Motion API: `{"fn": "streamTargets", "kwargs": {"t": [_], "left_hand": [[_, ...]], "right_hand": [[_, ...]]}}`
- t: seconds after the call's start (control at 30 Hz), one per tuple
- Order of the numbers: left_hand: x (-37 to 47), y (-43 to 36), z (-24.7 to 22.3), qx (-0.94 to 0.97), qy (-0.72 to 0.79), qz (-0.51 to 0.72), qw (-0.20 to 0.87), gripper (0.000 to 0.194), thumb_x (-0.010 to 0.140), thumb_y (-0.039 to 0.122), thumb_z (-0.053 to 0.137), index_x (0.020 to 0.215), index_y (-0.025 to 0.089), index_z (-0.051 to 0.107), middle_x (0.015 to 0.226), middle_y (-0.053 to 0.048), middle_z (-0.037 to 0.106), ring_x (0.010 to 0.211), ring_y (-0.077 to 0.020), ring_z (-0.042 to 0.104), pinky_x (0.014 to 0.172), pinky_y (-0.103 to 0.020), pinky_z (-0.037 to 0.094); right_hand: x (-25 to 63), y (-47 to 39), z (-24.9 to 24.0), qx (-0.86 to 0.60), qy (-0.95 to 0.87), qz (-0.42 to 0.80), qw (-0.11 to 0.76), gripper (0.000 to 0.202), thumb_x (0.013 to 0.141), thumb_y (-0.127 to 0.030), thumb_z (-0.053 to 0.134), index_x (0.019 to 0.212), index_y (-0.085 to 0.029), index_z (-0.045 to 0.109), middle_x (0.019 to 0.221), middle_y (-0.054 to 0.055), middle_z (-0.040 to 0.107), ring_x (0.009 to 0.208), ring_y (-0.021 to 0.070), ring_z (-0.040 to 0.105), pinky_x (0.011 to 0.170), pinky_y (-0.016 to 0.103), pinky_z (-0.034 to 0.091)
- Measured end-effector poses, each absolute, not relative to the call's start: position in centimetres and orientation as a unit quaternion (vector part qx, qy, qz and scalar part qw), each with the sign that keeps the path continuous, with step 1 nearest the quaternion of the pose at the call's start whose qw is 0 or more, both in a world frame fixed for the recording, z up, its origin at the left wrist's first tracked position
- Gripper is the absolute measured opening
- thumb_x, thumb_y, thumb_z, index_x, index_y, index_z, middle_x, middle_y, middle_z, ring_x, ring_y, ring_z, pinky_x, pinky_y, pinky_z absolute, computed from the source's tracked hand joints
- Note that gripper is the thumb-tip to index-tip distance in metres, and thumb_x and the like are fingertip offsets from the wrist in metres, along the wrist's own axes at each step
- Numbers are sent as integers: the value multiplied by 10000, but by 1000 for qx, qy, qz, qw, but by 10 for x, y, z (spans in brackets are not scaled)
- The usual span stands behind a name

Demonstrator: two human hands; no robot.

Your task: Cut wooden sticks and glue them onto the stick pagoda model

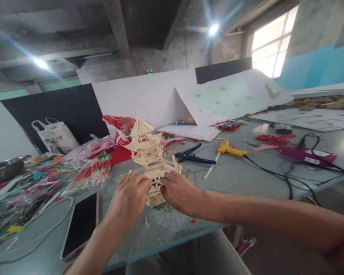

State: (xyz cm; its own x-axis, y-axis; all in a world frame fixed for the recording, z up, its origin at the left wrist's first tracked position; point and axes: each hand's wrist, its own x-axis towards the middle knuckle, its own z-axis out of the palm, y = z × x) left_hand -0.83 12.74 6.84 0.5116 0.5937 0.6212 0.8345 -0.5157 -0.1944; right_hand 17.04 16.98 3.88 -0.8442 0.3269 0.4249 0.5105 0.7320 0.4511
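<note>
Head view: pale wooden-stick pagoda model (pixel 149 152) stands on grey surface (pixel 232 175). Left hand (pixel 129 198) and right hand (pixel 179 191), fingers curled, pinch model's stacked-stick base from both sides. Best kept gentle, even, low. Dark phone (pixel 81 223) left of model; blue pliers (pixel 192 156), yellow glue gun (pixel 231 149) right.

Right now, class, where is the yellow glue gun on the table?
In the head view, the yellow glue gun lies right of the wooden stick pagoda, just beyond the blue pliers, its black cord trailing right.
</note>
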Motion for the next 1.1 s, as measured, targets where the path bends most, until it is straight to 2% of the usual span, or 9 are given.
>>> {"fn": "streamTargets", "kwargs": {"t": [0.23, 0.37, 0.5, 0.7, 1.0, 1.1], "left_hand": [[7, 131, 52, -840, -412, -169, 311, 172, 801, 74, 485, 696, 148, 600, 759, -56, 606, 798, -224, 541, 730, -396, 423], [13, 137, 40, -839, -404, -173, 321, 214, 805, 62, 473, 645, 139, 593, 705, -50, 582, 777, -206, 527, 843, -417, 396], [13, 142, 32, -833, -413, -188, 317, 205, 806, 59, 483, 666, 145, 606, 700, -31, 583, 801, -192, 531, 956, -437, 333], [10, 140, 33, -840, -410, -181, 306, 189, 788, 56, 486, 716, 155, 630, 757, -46, 620, 897, -214, 548, 976, -457, 335], [11, 138, 34, -842, -410, -197, 291, 211, 794, 45, 464, 725, 151, 633, 776, -59, 641, 897, -225, 565, 972, -480, 340], [11, 137, 34, -841, -416, -180, 296, 187, 796, 50, 478, 757, 143, 636, 803, -64, 645, 919, -232, 562, 985, -477, 326]], "right_hand": [[165, 172, 38, -240, -919, -275, 148, 130, 785, -119, 567, 676, -141, 635, 711, 72, 595, 733, 205, 506, 616, 342, 336], [164, 175, 33, -241, -916, -272, 169, 144, 796, -135, 565, 664, -139, 622, 713, 69, 591, 728, 198, 496, 625, 336, 341], [178, 173, 45, -214, -915, -279, 197, 128, 823, -132, 530, 721, -135, 608, 736, 57, 580, 744, 194, 486, 653, 328, 348], [220, 176, 71, -303, -886, -218, 274, 211, 891, -176, 441, 778, -134, 613, 786, 60, 577, 758, 164, 468, 722, 297, 364], [229, 183, 56, -358, -891, -142, 241, 217, 890, -168, 444, 780, -134, 629, 770, 56, 610, 765, 159, 510, 762, 280, 377], [226, 181, 55, -359, -893, -107, 251, 197, 878, -157, 451, 850, -129, 644, 824, 74, 632, 817, 167, 531, 777, 278, 388]]}}
